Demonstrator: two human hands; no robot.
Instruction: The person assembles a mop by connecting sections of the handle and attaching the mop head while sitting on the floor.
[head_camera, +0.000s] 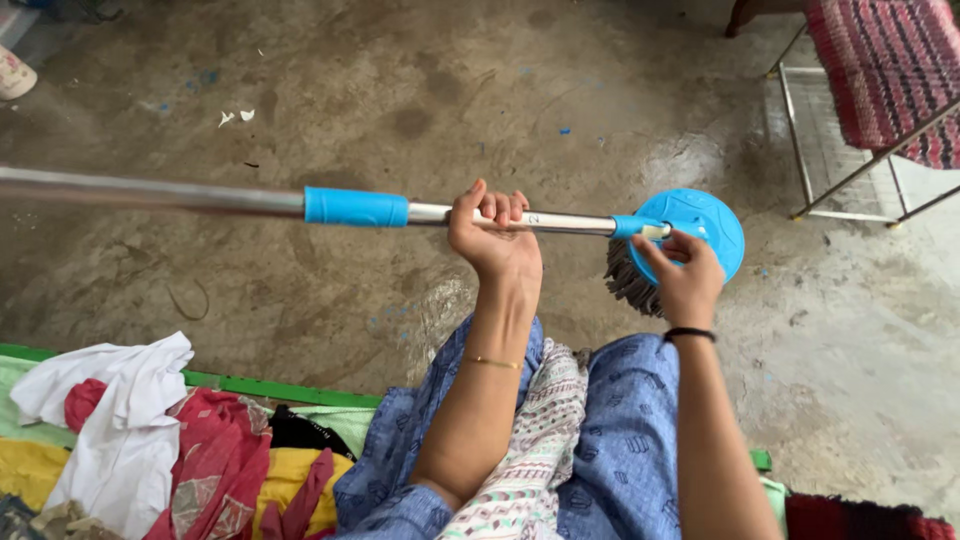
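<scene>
Clothes (150, 440) lie heaped nearest the camera, white, red and yellow, on a green-edged bed (260, 387), and beside them sit the person's knees in blue printed fabric.

Up from there, both bare arms reach forward over the concrete floor (420, 90). Left hand (495, 235), gold bangle at the wrist, has its grip clamped around the steel pole (560, 222) of a spin mop, held level across the view. A blue sleeve (356, 207) sits on the pole just left of that hand, and the bare shaft runs on out of frame.

Right hand (685, 280), black band at the wrist, has its fingers closed on the joint where the pole meets the round blue mop head (700, 225). Grey strands (628, 282) hang under the disc, which is tilted up off the floor.

By the look of it, the head is being fitted or adjusted at the joint. Any further work there calls for the left hand to hold the pole steady while the right works at the joint.

Farther off, a metal frame (830, 190) carries a red woven mat (890, 70).
</scene>
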